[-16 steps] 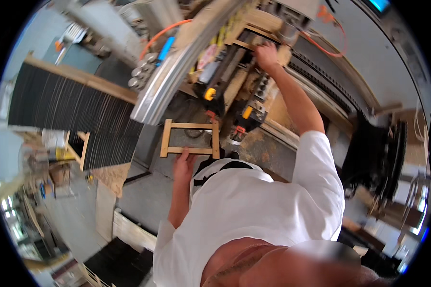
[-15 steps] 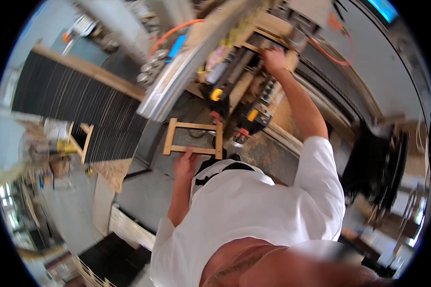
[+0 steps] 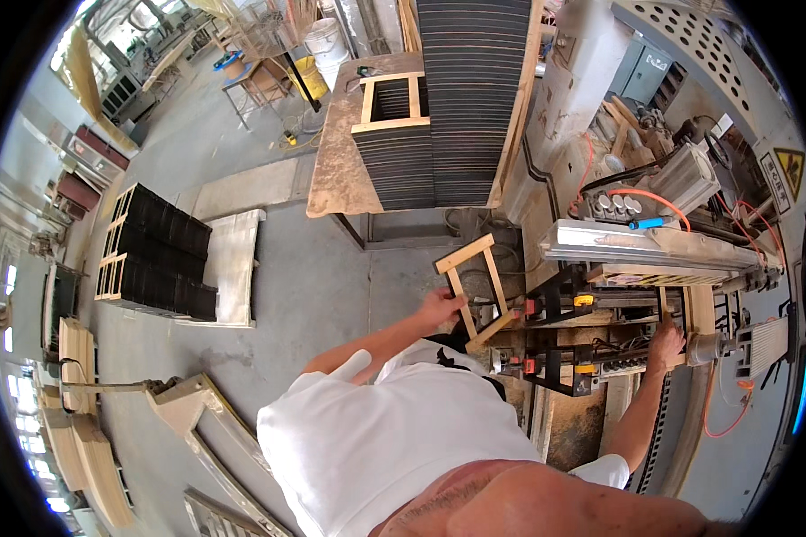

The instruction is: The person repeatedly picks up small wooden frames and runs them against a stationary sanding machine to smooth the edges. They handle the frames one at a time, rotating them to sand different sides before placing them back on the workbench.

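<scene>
My left hand (image 3: 440,307) is closed on one bar of a small open rectangular wooden frame (image 3: 453,260), held tilted in front of my waist. The frame's lower corner overlaps the near end of a machine in the picture, and I cannot tell whether they touch. My right hand (image 3: 665,344) reaches into the machine at the right. Its fingers are bent at the near end of a second wooden frame (image 3: 663,302), which lies by a pale wooden block (image 3: 700,309). The hand partly hides that frame.
A brown table (image 3: 340,170) bears tall stacks of black-sided frames (image 3: 475,98). More black stacks (image 3: 157,259) stand beside a pale board on the floor at left. Black clamps with yellow parts (image 3: 584,369) project from the machine bed. A metal beam (image 3: 636,242) crosses behind them.
My view has swung left, bringing the table and the floor stacks into fuller sight. The frame in my left hand is tilted more. My right hand stays at the frame in the machine.
</scene>
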`<state>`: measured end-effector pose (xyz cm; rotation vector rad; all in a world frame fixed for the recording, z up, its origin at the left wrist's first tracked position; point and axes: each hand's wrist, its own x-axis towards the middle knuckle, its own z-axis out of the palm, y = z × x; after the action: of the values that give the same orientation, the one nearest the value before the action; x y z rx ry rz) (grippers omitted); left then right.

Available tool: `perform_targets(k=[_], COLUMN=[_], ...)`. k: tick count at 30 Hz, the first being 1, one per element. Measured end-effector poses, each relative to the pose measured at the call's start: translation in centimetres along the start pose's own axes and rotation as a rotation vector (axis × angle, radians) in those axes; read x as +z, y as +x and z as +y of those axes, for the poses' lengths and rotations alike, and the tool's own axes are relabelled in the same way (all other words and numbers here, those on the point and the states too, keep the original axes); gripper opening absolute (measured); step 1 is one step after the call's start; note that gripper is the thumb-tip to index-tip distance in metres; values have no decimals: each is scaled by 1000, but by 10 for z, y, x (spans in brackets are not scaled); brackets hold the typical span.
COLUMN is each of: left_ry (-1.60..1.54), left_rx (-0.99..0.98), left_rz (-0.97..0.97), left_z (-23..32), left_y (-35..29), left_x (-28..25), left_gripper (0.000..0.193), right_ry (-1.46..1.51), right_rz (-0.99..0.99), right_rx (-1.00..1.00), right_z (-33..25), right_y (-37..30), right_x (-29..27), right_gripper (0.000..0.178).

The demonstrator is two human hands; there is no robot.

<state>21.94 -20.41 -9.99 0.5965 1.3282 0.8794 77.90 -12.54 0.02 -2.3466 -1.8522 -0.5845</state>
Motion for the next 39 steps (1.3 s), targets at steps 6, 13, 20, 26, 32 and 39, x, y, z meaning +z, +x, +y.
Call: perform_targets(k=[6,13,20,26,32,39], left_ry=[42,-99,-155,205,887,1207], left_rx=[282,592,674,676,677,1299], left_rz=[16,271,372,547,511,174], left_z=[57,199,355,409,414,384], left_y=[-22,-21,92,190,166,112], left_x=[-83,-217,-315,-300,-246,-207], left_gripper=[34,17,29,31,44,58], right_ry=[-36,238,826,849,869,755], right_rz=[-225,205,410,107,-36,15], right_rx=[68,192,30,111,378,489], right_z=[-12,-80,-236,-328,-345,-329], right_y=[11,7,-33,-92,-153,-198], right_x=[0,-71,-137,-144,-140,-155], right_gripper=[36,35,16,14,19,18])
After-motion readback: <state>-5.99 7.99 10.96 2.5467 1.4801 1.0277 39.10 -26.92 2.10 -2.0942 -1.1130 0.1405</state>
